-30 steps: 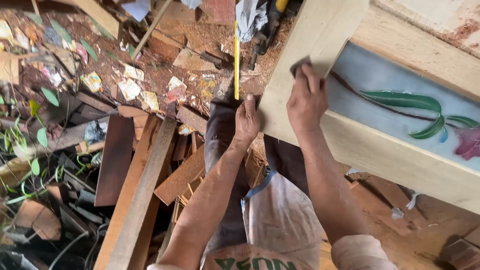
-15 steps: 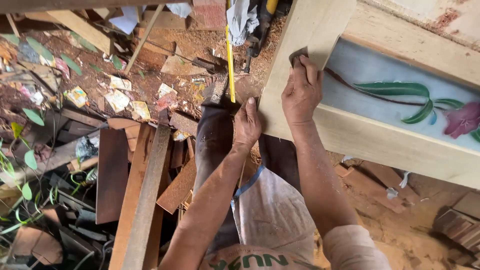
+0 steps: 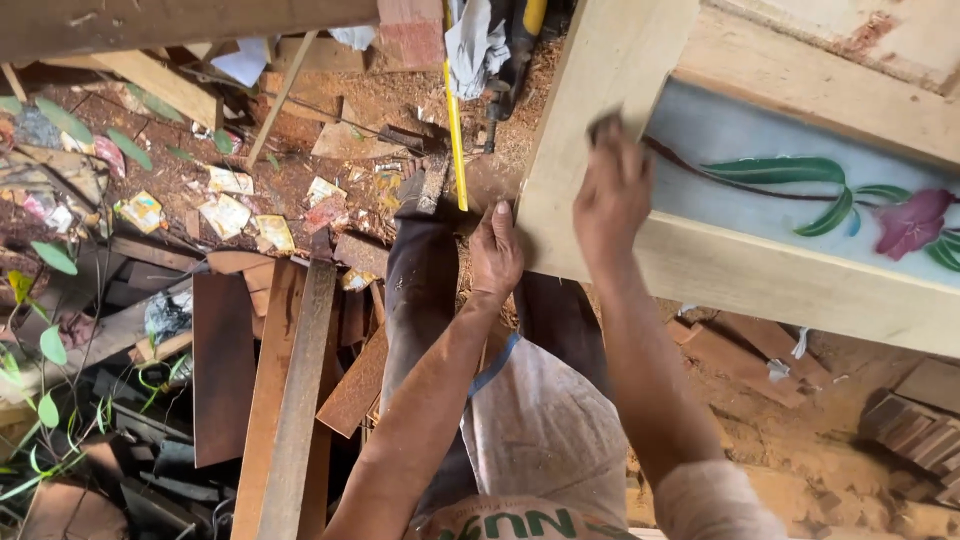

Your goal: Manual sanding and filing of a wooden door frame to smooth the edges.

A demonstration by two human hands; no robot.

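Pale wooden door frame point(image 3: 590, 130), tilted, frosted glass panel point(image 3: 760, 170) with painted flower, small dark sanding pad point(image 3: 603, 127) against its stile

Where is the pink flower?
In the head view, the pink flower is at the far right, painted on the glass panel set in the pale wooden frame, right of the green leaves and the right hand.
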